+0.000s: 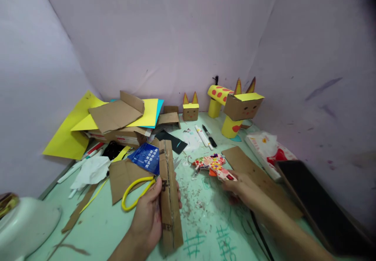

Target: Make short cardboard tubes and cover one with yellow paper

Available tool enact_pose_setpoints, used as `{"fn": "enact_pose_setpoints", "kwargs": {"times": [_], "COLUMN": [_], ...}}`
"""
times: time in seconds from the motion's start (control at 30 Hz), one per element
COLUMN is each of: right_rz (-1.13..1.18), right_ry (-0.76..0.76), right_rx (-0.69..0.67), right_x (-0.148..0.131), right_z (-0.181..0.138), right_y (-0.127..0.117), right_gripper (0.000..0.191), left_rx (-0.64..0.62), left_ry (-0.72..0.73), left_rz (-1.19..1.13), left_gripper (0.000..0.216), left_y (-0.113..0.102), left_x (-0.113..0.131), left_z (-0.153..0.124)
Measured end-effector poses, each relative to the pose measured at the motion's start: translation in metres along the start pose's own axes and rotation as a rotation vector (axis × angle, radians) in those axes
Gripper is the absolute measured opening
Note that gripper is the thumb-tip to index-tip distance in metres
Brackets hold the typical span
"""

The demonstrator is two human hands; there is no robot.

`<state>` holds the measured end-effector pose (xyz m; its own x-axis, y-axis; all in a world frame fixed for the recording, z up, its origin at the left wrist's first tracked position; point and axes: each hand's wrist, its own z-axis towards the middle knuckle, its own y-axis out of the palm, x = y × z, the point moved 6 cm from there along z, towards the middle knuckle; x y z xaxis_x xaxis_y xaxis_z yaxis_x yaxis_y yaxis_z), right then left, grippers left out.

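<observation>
My left hand (pixel 148 218) is wrapped around a long, narrow folded strip of cardboard (pixel 169 198), its seam facing up. Yellow-handled scissors (pixel 127 196) lie just left of that hand, with part of the blades hidden behind the cardboard. In my right hand (pixel 237 186) is a floral-patterned hot glue gun (pixel 216 167), gripped by its handle, the nozzle pointing left. It is held low over the green tabletop, a cord trailing below the hand. Under and beside my right forearm lies a flat brown cardboard piece (pixel 249 171).
Yellow sheets and cardboard pile (pixel 117 114) at the back left. A cardboard animal figure (pixel 243 108) and a small eared box (pixel 190 112) stand at the back. Markers (pixel 204 136) lie mid-table. A tissue pack (pixel 267 151) and a dark tablet-like slab (pixel 320 206) are right.
</observation>
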<state>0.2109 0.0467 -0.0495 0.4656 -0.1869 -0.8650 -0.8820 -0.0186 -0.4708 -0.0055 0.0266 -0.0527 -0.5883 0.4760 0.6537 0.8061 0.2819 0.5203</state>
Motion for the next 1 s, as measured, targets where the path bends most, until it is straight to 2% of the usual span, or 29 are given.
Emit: {"fn": "enact_pose_setpoints", "kwargs": {"times": [0.07,0.17,0.27,0.37,0.47,0.63,0.77,0.87,1.0], "right_rz": [0.248,0.572,0.759,0.881,0.899,0.866,0.864,0.750,0.502], "right_ry": [-0.012,-0.077,-0.093,-0.021,-0.020,-0.065,-0.019,-0.061,-0.198], "right_rx": [-0.071,-0.185,-0.327,-0.437,-0.469,-0.426,-0.469,-0.446,-0.411], "right_x": [-0.002,-0.013,-0.022,-0.024,-0.024,-0.023,-0.018,-0.014,-0.020], "right_z": [-0.006,-0.018,-0.029,-0.036,-0.039,-0.040,-0.044,-0.042,-0.042], "right_y": [0.001,0.004,0.013,0.023,0.025,0.018,0.021,0.022,0.022], "right_gripper": [0.014,0.032,0.048,0.056,0.057,0.059,0.049,0.039,0.040], "left_rx": [0.007,0.004,0.013,0.033,0.035,0.032,0.029,0.021,0.022], "left_ry": [-0.018,-0.024,-0.008,-0.001,-0.005,0.003,0.036,0.066,0.091], "left_rz": [-0.015,-0.008,0.005,0.022,0.034,0.029,0.018,0.016,0.012], "left_gripper": [0.024,0.022,0.021,0.022,0.020,0.020,0.019,0.018,0.018], "left_y": [-0.001,-0.002,-0.002,-0.002,-0.002,-0.002,-0.003,-0.004,-0.003], "left_x": [-0.001,-0.001,0.000,0.001,-0.001,-0.001,0.002,0.003,0.003], "left_z": [0.000,0.001,0.001,0.001,0.000,-0.002,0.000,0.001,0.000]}}
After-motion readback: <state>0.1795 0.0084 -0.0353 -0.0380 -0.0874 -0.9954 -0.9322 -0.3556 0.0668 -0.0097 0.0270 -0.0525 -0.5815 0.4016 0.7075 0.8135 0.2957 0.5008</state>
